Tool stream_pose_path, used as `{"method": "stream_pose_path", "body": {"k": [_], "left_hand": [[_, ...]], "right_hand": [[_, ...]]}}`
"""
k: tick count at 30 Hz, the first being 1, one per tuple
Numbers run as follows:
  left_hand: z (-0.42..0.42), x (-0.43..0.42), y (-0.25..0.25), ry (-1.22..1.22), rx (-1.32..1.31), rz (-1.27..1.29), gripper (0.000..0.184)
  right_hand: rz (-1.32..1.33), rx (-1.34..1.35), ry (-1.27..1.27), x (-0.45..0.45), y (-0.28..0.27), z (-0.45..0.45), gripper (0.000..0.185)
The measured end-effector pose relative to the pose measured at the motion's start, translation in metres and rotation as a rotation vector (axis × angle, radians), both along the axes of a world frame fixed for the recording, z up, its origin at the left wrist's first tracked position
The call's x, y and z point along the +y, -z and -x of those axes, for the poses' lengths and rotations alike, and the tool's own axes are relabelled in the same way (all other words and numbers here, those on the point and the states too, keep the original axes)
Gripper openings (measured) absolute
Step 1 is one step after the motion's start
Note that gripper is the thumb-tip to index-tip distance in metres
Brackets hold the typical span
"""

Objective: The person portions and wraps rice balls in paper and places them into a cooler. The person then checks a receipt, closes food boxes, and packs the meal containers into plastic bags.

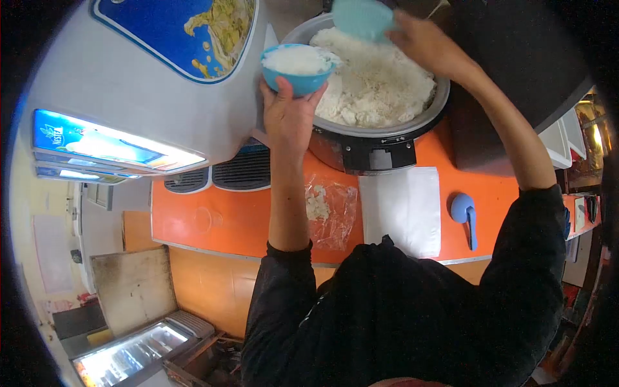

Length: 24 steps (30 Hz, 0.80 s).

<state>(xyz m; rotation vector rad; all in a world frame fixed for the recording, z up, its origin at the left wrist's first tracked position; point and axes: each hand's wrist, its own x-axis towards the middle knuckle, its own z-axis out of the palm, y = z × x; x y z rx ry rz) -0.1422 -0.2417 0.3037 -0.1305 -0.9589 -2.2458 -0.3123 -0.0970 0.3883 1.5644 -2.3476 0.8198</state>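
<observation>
My left hand (288,119) grips a blue bowl (298,84) from below and the near side. White rice (296,60) is heaped in it up to the rim. Just to its right stands a large rice cooker (442,106) with its inner pot full of rice (380,87). Above the far side of the pot, my right hand (429,46) is closed around a rounded, flat teal scoop (362,19). Motion blurs the scoop, and its handle is hidden in my fingers.
On the orange counter (238,222) lie a clear plastic sheet with rice bits (332,213), white paper sheets (400,209) and a blue ladle (462,209). A drink dispenser (213,116) with black drip trays (242,168) stands left. A large dark box-like object (516,71) is at right.
</observation>
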Motion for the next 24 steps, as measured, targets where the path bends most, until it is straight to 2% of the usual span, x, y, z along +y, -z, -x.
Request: {"method": "stream_pose_path", "body": {"k": [2,4,5,6,7,8,9,11,13,15,16,19,23,24], "left_hand": [[-0.003,0.000,0.005,-0.031,-0.014,0.008,0.062],[-0.007,0.002,0.011,-0.323,-0.167,0.262,0.068],[-0.013,0.006,0.008,-0.320,-0.166,0.264,0.068],[-0.021,0.014,0.003,-0.457,-0.277,0.325,0.072],[-0.029,0.019,0.006,-0.524,-0.339,0.357,0.073],[-0.038,0.024,0.008,-0.589,-0.405,0.388,0.075],[-0.043,0.026,0.018,-0.571,-0.339,0.296,0.074],[-0.056,0.025,0.037,-0.549,-0.271,0.204,0.077],[-0.067,0.025,0.054,-0.442,-0.059,0.027,0.076],[-0.067,0.024,0.061,-0.414,-0.028,-0.006,0.075],[-0.067,0.023,0.063,-0.385,-0.007,-0.029,0.074],[-0.057,0.026,0.068,-0.488,-0.165,-0.017,0.072],[-0.051,0.017,0.074,-0.487,-0.229,0.043,0.070],[-0.050,0.013,0.080,-0.479,-0.153,0.021,0.070]], "right_hand": [[-0.707,0.065,0.037,-0.009,0.035,0.007,0.029],[-0.704,-0.015,-0.028,-0.021,0.078,0.002,0.026],[-0.716,-0.040,-0.102,-0.029,0.106,0.004,0.025],[-0.756,-0.035,-0.266,-0.040,0.132,0.016,0.023],[-0.758,-0.046,-0.269,-0.045,0.130,0.008,0.023],[-0.815,-0.180,-0.155,-0.056,0.129,-0.001,0.022],[-0.869,-0.306,-0.037,-0.063,0.123,-0.010,0.021],[-0.916,-0.338,-0.072,-0.061,0.101,-0.022,0.022],[-0.971,-0.369,-0.105,-0.052,0.096,-0.032,0.023],[-0.650,-0.498,-0.081,-0.042,0.097,-0.031,0.031],[-0.653,-0.501,-0.083,-0.040,0.101,-0.029,0.031],[-0.697,-0.393,-0.168,-0.041,0.107,-0.026,0.031],[-0.641,-0.383,-0.215,-0.040,0.103,-0.028,0.029],[-0.635,-0.393,-0.218,-0.041,0.104,-0.028,0.029]]}}
